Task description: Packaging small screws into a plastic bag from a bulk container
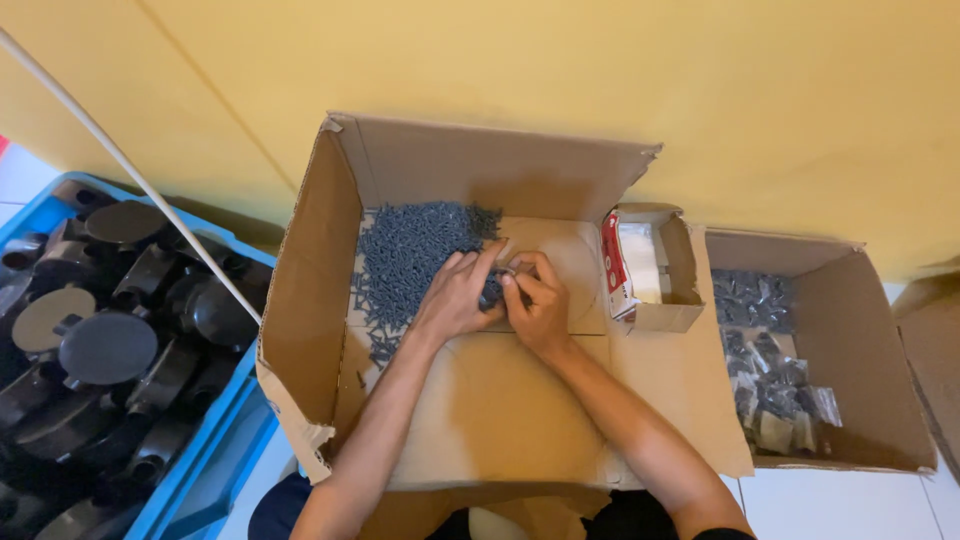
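Head view: two bare hands meet at centre frame inside an open cardboard box (320,290).
Box contents: a heap of small grey screws (415,250) spreads across its upper-left floor.
Left hand (458,296): fingers curled together, resting at the heap's right edge.
Right hand (537,305): fingertips pinched on a small dark part (492,291) between both hands.
Centre right: small open carton (665,290).
Right: second box (870,350) holding bagged parts.
Left: blue crate (215,440) of black fittings.
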